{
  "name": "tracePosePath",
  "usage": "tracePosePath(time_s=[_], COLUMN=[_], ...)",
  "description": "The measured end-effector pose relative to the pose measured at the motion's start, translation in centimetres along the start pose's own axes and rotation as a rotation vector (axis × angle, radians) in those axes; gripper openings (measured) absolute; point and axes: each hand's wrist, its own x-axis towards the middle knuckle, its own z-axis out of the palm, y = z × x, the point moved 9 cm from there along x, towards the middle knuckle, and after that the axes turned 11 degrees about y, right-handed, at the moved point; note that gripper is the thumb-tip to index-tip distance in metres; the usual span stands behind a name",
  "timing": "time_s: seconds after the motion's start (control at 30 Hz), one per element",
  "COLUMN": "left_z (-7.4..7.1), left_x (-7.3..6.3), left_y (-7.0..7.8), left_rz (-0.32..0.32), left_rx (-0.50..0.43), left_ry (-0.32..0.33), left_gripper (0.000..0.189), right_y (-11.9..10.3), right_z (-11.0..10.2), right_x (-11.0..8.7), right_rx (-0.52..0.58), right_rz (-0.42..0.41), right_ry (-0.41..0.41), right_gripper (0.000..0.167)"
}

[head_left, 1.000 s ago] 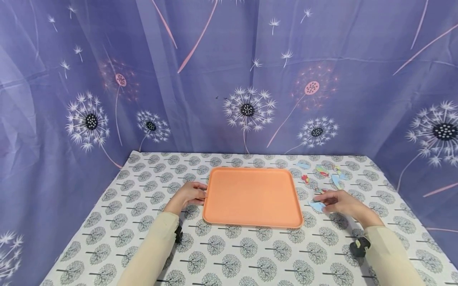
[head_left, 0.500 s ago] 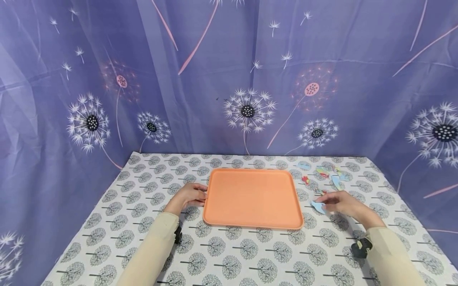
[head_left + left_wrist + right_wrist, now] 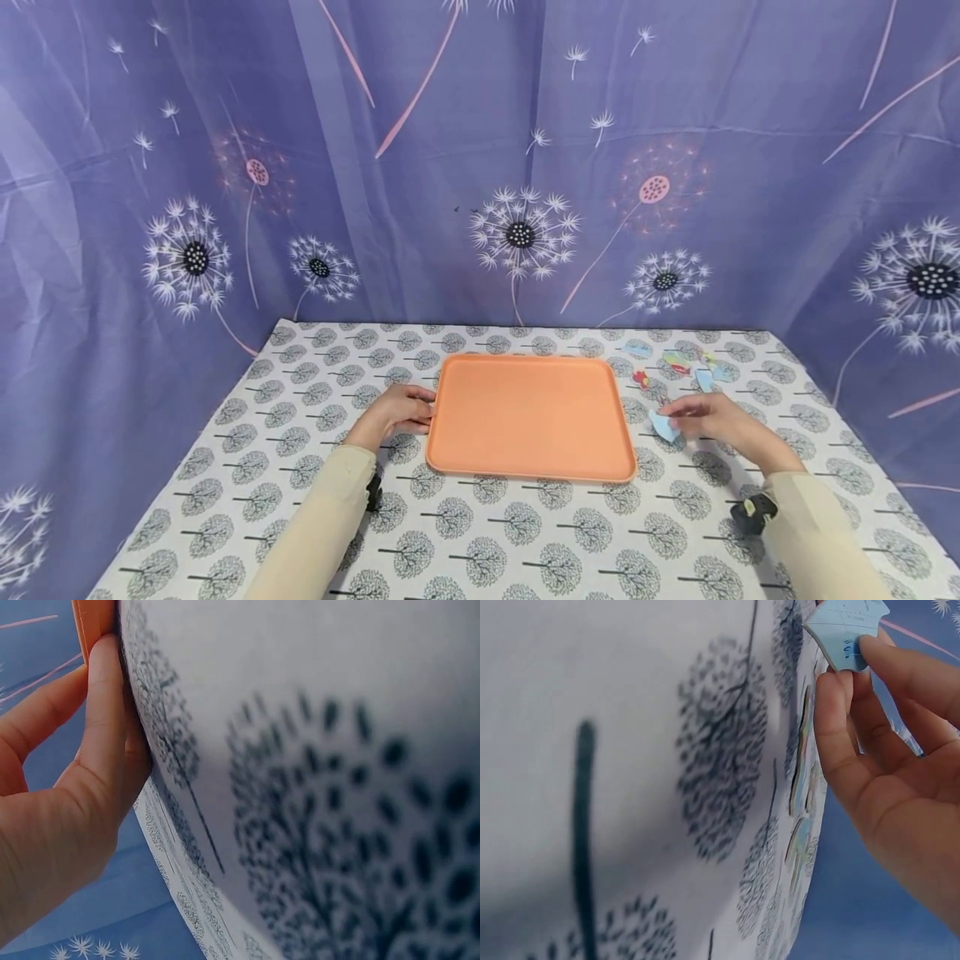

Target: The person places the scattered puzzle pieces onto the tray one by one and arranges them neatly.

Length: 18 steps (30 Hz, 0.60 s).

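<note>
Left arm (image 3: 307, 542): it stretched forward and slanted inward, its pale sleeve (image 3: 341, 483) ending at the left wrist (image 3: 362, 437).
Left hand (image 3: 397, 410): it pinched, fingers (image 3: 107, 712) bent and their tips drawn close together.
Right arm (image 3: 825, 546): it also extended forward, slanted inward and sleeved to the right wrist (image 3: 777, 459).
Right hand (image 3: 709, 418): it pinched at the fingertips (image 3: 871, 649), palm showing in the right wrist view.
Spacing: both hands were well apart.
</note>
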Motion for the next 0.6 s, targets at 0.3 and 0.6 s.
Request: tracePosePath(time_s=[0.3,0.6], left_z=[0.0,0.0], left_x=[-0.2,-0.2], left_y=[0.0,0.0], left_rz=[-0.018,-0.022], left_rx=[-0.005,-0.011], left_ry=[0.001,-0.009], left_gripper=[0.038,0.037], right_y=[-1.6,-2.9], right_z=[0.4,1.1], right_x=[1.0,2.8], right_rx=[-0.010,0.053], right_rz=[0.000,-0.009], right_ry=[0.044,0.068], right_gripper=[0.044,0.048])
